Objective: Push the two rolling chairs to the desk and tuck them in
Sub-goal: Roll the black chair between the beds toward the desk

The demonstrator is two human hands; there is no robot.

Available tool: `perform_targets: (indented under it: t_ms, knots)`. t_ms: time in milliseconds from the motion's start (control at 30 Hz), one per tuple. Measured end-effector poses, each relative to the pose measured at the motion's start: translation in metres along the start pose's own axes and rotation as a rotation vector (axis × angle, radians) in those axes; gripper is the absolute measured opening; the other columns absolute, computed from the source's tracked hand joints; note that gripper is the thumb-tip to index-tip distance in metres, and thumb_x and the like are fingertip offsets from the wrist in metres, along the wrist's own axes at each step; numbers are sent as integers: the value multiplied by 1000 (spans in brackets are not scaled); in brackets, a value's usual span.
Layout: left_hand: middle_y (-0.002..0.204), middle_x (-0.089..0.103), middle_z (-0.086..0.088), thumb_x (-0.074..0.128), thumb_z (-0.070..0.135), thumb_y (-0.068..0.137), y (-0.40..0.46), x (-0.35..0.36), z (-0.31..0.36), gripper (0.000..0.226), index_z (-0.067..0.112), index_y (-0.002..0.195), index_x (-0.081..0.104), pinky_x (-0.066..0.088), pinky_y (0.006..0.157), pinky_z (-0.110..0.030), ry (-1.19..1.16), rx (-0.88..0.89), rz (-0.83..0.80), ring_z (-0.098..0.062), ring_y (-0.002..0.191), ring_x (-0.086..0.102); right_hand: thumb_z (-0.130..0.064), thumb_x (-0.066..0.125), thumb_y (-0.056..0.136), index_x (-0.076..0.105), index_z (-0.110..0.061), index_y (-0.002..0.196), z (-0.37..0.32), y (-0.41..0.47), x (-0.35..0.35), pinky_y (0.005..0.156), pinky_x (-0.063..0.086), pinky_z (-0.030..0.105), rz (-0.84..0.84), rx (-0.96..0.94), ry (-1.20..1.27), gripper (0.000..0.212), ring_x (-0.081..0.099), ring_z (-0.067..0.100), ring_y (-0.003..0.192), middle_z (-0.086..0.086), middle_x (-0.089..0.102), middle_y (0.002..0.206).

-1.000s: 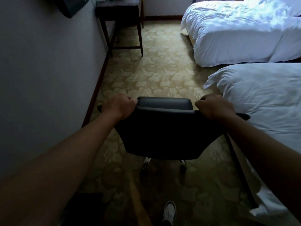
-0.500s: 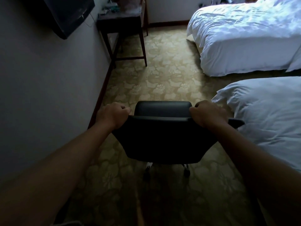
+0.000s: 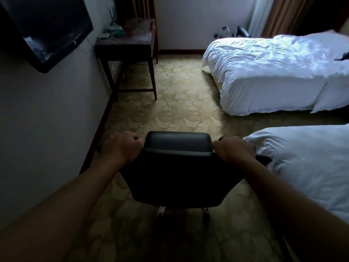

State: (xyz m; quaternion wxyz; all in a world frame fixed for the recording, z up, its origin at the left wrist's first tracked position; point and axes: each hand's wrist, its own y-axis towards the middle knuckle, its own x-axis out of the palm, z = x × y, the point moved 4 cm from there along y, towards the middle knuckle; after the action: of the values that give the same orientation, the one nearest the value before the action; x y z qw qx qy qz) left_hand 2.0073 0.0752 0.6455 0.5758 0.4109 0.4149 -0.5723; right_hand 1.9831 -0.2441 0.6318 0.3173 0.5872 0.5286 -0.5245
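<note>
A black rolling chair [image 3: 177, 176] stands right in front of me on the carpet, its back towards me and its casters showing below. My left hand [image 3: 120, 146] grips the left top corner of the chair's back. My right hand [image 3: 234, 148] grips the right top corner. A dark wooden desk [image 3: 130, 44] stands against the left wall further ahead, with small items on its top. Only one chair is in view.
A flat TV [image 3: 47, 31] hangs on the left wall. Two white beds, the near bed [image 3: 306, 165] and the far bed [image 3: 273, 72], line the right side. Patterned carpet [image 3: 175, 106] runs between wall and beds towards the desk. Curtains hang at the back right.
The view has lifted and moved forward with the chair; the desk, the TV and the far bed show more fully. Both hands keep their grip on the chair's back.
</note>
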Motion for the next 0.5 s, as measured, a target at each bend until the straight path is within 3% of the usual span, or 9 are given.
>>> perform_targets:
  t_ms: [200,500]
  knots:
    - [86,69,-8,44,42,85,97,-4,-13,36,21,60,59,33,60,-34,14,60,-19,-29,72,53,-48,36,70,64,-21,84,-36,72,-4,54,28,29,-16,37,61,41,50,16,66,8,66,92]
    - [94,70,-12,37,48,78,209,-5,-19,41,21,67,66,36,64,-34,42,73,-9,-33,78,57,-46,36,69,68,-15,95,-82,166,-22,69,38,36,32,106,29,52,54,30,83,14,66,106]
